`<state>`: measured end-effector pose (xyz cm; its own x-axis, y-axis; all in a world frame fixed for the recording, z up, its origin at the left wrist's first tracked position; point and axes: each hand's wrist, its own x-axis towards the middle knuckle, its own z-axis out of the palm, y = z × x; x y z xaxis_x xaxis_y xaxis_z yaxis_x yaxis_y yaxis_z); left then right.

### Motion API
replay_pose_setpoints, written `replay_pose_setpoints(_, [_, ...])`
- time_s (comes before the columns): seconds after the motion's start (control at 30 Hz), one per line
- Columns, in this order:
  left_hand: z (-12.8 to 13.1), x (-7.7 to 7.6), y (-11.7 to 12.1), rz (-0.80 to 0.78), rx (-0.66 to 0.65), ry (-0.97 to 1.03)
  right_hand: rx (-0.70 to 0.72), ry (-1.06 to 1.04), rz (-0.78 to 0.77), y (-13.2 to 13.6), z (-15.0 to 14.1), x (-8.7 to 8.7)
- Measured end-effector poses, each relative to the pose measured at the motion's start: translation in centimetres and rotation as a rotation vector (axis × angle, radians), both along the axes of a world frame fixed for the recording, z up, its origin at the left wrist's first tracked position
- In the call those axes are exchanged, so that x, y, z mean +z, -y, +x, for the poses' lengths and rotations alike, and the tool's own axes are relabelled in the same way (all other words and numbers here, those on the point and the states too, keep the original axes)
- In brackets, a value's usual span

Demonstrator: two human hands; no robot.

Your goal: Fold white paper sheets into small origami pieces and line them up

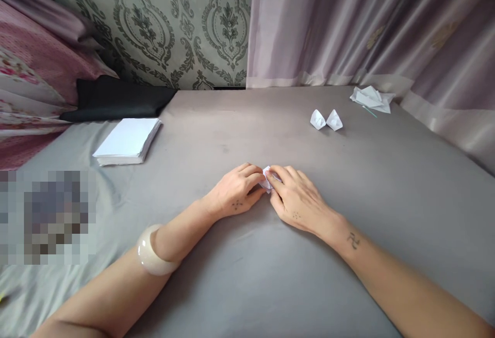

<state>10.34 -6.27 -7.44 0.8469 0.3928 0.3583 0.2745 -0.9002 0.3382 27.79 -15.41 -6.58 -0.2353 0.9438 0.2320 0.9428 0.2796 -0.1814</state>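
Between my two hands is a small piece of folded white paper (pixel 266 179), low over the grey sheet. My left hand (pixel 240 189) pinches its left side, with fingers and thumb closed on it. From the right, my right hand (pixel 297 193) grips the same paper, its fingertips pressed on the top and right side. Most of the paper is covered by the fingers, so its full shape cannot be made out. Farther off to the right, two folded white paper shapes (pixel 318 119) with pointed corners stand side by side on the sheet.
A thick stack of white paper (pixel 127 138) lies at the left, in front of a black cloth (pixel 119 99). Loose white paper pieces (pixel 372 98) and a thin green stick (pixel 369 112) are at the far right, near the curtain (pixel 328 23). A blurred-out patch covers the left edge.
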Motion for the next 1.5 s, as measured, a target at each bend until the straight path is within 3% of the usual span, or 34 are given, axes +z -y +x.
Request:
replay_pose_setpoints(0.2, [0.2,-0.2,-0.3,0.012,-0.023,-0.024,-0.019,-0.188,0.023,0.0,0.7,-0.4])
replay_pose_setpoints(0.4, [0.2,-0.4,-0.1,0.019,0.092,-0.058,-0.045,-0.198,0.060,-0.2,0.7,-1.0])
replay_pose_setpoints(0.57, [0.5,-0.8,-0.2,-0.164,0.219,0.030,-0.082,-0.212,0.038,-0.6,0.9,-1.1])
replay_pose_setpoints(0.73, [0.9,-0.3,-0.1,-0.338,0.337,0.066,-0.155,-0.389,0.008,-1.1,0.9,-1.1])
replay_pose_setpoints(1.07, [1.5,-0.1,0.1,-0.425,0.450,0.050,-0.373,-0.565,-0.041,-1.8,0.8,-1.2])
replay_pose_setpoints(1.5, [1.7,0.2,-0.4,-0.529,0.493,0.042,-0.417,-0.552,-0.065,-2.5,0.8,-1.5])
